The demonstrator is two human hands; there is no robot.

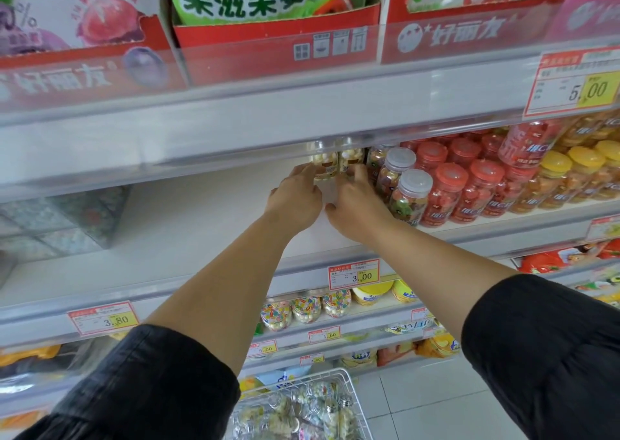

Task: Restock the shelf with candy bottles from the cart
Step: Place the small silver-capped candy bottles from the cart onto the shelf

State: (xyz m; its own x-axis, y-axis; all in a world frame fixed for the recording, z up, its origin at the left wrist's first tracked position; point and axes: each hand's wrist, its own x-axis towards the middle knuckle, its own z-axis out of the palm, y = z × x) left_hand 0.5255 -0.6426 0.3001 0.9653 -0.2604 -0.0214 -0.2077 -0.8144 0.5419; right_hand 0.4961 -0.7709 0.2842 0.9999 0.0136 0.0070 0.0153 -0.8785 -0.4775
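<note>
**A:** Where are you, and what have you got?

**B:** Both arms are deep in the shelf (201, 224). My left hand (295, 198) is at the left bottle (324, 166) and my right hand (357, 204) is at the right bottle (350, 162). The two stand side by side at the back, just beside the clear-lidded bottles (411, 198).

**A:** Gripping or nudging?

**B:** On the right my fingers lie fairly straight on the bottle's front with the thumb splayed well away, so that's a push. On the left my fingers lie along the side with the thumb near the base. I can't tell whether that's a pinch or only a touch.

**A:** How will they handle?

**B:** My guess is clear hard plastic with loose sweets inside: light, stiff and smooth enough to slip. They're tall and narrow, so they'd tip easily. I'd wrap round the mid-body, or steady them low and slide.

**A:** Anything you can't see?

**B:** Both lids are hidden behind the upper shelf edge (235, 157). My fingers cover the bases, so I can't confirm they stand flat. Down in the cart (349, 381) more bottles lie jumbled. They're blurred and cut off by the frame, so I can't count them.
</note>
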